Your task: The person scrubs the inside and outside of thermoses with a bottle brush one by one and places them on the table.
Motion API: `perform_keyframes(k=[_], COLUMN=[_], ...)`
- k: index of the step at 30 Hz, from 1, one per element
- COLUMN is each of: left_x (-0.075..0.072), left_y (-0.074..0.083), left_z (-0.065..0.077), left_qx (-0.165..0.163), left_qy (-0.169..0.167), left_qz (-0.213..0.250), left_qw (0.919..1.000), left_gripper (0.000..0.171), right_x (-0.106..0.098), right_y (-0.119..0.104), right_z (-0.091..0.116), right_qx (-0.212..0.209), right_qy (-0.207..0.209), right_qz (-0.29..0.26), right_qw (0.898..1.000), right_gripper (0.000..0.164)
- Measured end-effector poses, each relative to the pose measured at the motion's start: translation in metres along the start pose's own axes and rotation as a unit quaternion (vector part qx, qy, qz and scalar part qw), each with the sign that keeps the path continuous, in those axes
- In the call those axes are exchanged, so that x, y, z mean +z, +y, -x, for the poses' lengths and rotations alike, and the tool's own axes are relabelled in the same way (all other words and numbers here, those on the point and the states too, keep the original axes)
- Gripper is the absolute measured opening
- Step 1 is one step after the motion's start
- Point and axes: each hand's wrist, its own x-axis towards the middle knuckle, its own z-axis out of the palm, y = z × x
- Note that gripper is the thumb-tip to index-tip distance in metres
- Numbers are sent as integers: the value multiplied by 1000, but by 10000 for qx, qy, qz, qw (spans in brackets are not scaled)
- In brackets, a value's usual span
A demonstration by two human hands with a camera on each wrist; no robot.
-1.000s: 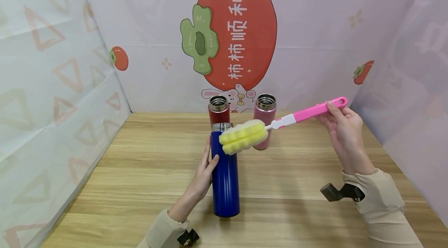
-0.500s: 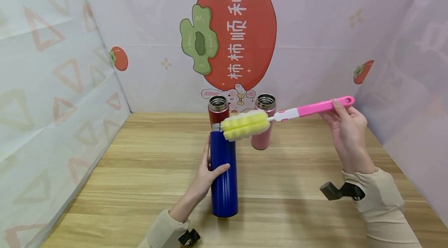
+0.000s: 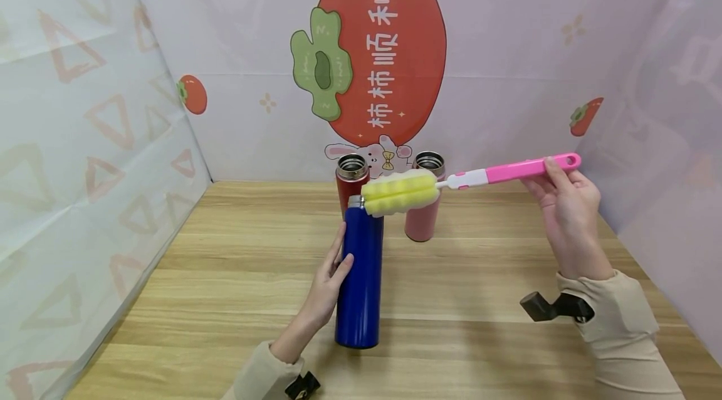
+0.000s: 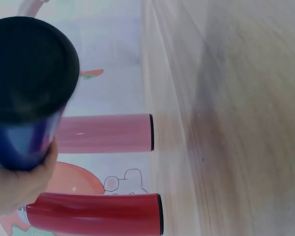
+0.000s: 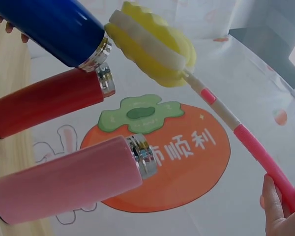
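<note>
My left hand (image 3: 329, 278) grips a tall blue flask (image 3: 359, 274) around its middle; the flask leans slightly right and its base looks lifted off the wooden table (image 3: 225, 274). The blue flask (image 4: 27, 93) fills the upper left of the left wrist view, my thumb (image 4: 19, 179) against it. My right hand (image 3: 566, 205) holds the pink handle (image 3: 521, 169) of a bottle brush. Its yellow and white sponge head (image 3: 402, 192) lies nearly level, just at the flask's steel mouth (image 5: 99, 53). The sponge head (image 5: 150, 44) sits outside the opening.
A red flask (image 3: 351, 175) and a pink flask (image 3: 424, 215) stand open at the back of the table, right behind the blue one. Patterned fabric walls (image 3: 84, 105) close in the left, back and right sides. The table's front edge lies near my sleeves.
The brush has risen and swung more level, its handle end moving up and right. The blue flask has tipped slightly right with its base shifting left.
</note>
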Motion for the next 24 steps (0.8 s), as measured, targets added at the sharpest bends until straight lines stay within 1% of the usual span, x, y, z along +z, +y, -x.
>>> perform_keyframes(k=[4, 8, 14, 20, 24], left_x=[0, 1, 3, 3, 2], left_y=[-1, 0, 2, 4, 4], left_z=[-1, -2, -4, -6, -8], left_qx=[163, 205, 178, 43, -9], left_qy=[-192, -238, -178, -105, -30], left_qz=[70, 85, 386, 752, 818], left_qw=[9997, 9995, 9989, 9971, 9966], left_gripper=[55, 55, 56, 57, 56], right_x=[1, -2, -8, -17, -22], right_y=[2, 4, 8, 10, 11], right_z=[1, 2, 6, 11, 15], right_qx=[130, 255, 497, 721, 847], right_qy=[-64, -181, -459, -623, -781], right_qz=[116, 337, 439, 738, 919], right_qw=[9998, 9989, 9967, 9927, 9891], right_gripper=[19, 18, 13, 12, 11])
